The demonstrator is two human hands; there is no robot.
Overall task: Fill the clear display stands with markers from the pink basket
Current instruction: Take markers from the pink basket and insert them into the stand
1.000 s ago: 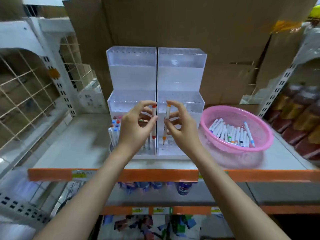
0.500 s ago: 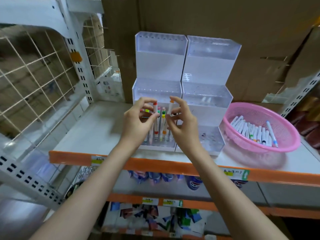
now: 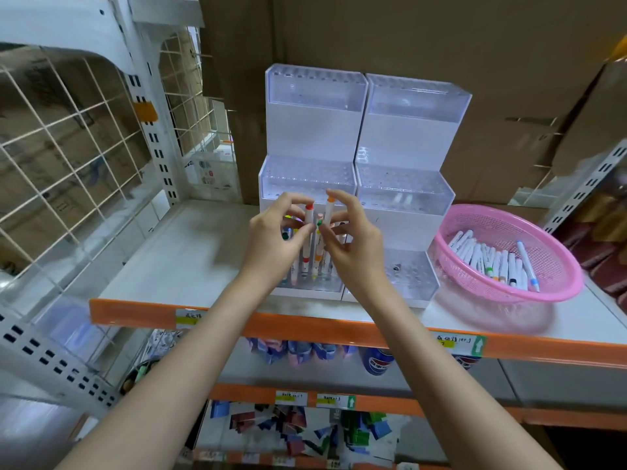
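Pinching, two-handed, over the left clear display stand's (image 3: 312, 130) front tier.
Red-capped marker (image 3: 308, 239) upright between left hand (image 3: 274, 247) fingertips, orange-capped marker (image 3: 328, 213) between right hand (image 3: 354, 249) fingertips; loose markers (image 3: 485, 259) lying in pink basket (image 3: 556, 259), right of the stands.

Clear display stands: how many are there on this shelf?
2. The left stand holds markers in its front tier; the right stand sits right beside it, next to the pink basket. Both show plainly; none seems hidden.
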